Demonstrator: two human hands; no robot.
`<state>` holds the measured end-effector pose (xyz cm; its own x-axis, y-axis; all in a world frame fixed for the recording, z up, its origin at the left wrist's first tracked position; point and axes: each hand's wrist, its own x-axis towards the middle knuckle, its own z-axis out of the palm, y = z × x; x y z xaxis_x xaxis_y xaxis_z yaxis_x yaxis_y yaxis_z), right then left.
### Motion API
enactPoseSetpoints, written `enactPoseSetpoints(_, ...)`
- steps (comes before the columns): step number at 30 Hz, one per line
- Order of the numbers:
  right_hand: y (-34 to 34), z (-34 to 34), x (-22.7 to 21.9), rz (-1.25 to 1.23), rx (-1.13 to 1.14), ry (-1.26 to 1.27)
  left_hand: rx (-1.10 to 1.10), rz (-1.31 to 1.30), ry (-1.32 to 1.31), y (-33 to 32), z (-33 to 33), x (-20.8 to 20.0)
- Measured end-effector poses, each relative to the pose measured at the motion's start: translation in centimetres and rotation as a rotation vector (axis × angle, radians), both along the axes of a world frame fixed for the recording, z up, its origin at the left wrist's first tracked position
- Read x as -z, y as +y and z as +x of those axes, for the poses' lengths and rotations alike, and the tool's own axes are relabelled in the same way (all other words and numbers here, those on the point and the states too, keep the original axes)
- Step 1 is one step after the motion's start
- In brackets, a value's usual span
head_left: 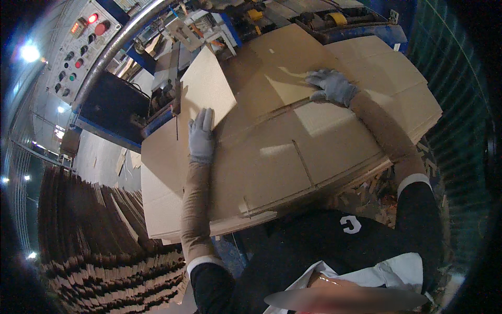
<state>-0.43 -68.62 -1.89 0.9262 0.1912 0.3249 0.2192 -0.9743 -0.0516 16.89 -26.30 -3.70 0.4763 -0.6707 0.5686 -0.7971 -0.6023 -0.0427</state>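
While the gloved left hand is laid, fingers extended, on the cardboard stack's left part, the gloved right hand is placed, fingers outstretched, toward its far right.

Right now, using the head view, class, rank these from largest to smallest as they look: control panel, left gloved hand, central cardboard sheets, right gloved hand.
1. Central cardboard sheets
2. Control panel
3. Left gloved hand and right gloved hand: too alike to rank.
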Motion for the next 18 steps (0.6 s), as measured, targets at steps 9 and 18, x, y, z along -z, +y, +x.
enactPoseSetpoints(9, 3.5, 3.7, 0.1, -0.229, 0.414, 0.035, -0.689, 0.341, 0.162, -2.2, 1.4, -2.7)
enactPoseSetpoints(18, -10.0, -20.2, 4.7, 0.197, 0.703, -0.136, -1.319, -0.795, 0.324, 16.7, -15.1, -1.2)
